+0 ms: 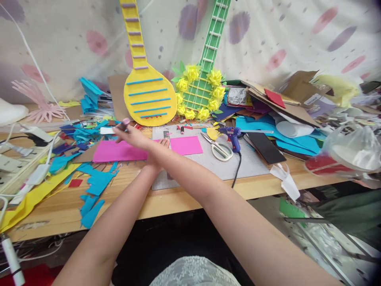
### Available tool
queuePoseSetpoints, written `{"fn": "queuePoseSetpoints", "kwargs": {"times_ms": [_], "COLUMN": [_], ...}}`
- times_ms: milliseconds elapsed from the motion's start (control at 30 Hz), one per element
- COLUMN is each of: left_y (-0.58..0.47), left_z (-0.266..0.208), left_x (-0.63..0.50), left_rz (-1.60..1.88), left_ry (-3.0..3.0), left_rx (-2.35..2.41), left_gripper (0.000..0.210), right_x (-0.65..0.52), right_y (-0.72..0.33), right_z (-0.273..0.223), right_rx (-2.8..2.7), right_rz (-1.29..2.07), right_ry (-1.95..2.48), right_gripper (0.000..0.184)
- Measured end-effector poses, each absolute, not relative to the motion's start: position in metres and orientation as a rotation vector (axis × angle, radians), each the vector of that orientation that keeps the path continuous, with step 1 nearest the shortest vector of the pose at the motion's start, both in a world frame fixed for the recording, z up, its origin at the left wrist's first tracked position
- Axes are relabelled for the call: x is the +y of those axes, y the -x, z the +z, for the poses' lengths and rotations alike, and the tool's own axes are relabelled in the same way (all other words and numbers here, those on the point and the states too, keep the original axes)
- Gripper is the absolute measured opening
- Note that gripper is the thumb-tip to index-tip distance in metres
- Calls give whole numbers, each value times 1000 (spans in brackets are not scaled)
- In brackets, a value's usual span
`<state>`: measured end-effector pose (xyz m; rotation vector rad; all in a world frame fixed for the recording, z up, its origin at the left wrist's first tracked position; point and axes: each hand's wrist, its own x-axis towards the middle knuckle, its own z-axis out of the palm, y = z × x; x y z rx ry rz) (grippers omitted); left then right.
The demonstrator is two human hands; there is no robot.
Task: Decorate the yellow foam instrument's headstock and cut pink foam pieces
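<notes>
My forearms cross, the right over the left. My right hand [133, 137] is closed around a dark pen-like tool with a pink end [126, 121]; it is blurred, so its exact kind is unclear. This hand hovers above a long magenta sheet [119, 151] at the left. My left hand [159, 153] lies flat, partly hidden by the right forearm, its fingertips on a greyish ruler-like strip [166, 135] and the sheet's right end. Right of it, a smaller magenta piece [187, 145] rests on the grey cutting mat [208, 169].
Scissors [220, 149], a blue glue gun [233, 138] and a black phone [264, 147] lie to the right. Behind stand a yellow paper guitar [150, 89] and a green one [205, 79] with yellow flowers. Blue scraps [97, 178] litter the left; a bagged red cup [326, 163] stands right.
</notes>
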<state>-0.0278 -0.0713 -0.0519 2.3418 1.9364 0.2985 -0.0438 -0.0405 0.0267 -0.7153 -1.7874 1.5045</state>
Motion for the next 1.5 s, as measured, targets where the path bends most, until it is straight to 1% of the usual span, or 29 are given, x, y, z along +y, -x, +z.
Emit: {"fn": "queuePoseSetpoints", "kwargs": {"times_ms": [33,100,133,267,367,467,600,733,867,1067,1233,1500], "left_y": [27,25,23,19,19,19,19,18,18,19,18,19], "left_z": [-50,-45,-43,-37,-38,-39,-38,-36,-36,-36,-36,-37], "left_x": [-73,-76,-77,-81,-81,-81,-81,-82,-81,-81,-81,-81], "left_rz": [301,302,305,332,324,301,294,284,278,268,271,292], "left_ry": [-2355,-2351,-2341,-2345,-2351,-2355,-2349,-2337,-2331,-2341,-2356,-2350], "left_rx": [1942,1984,2006,2008,2022,2029,2029,2029,2030,2026,2031,2025], "left_gripper": [52,49,48,50,51,52,52,52,53,53,53,53], "right_x": [-34,-19,-13,-3,-6,-7,-1,7,12,7,2,-2], "right_y": [30,-2,-19,-78,-99,-104,-105,-110,-114,-113,-112,-112], "right_z": [27,23,18,-9,-25,-34,-41,-48,-51,-48,-48,-45], "right_rx": [-1764,-1633,-1540,-1267,-1272,-1371,-1481,-1476,-1429,-1551,-1676,-1751], "right_rz": [1510,1488,1442,1400,1417,1399,1217,1108,1123,1056,944,807], "right_ry": [702,775,820,941,897,865,947,1032,1070,1074,1122,1220], "right_gripper": [14,30,31,22,14,11,10,16,24,18,22,20]}}
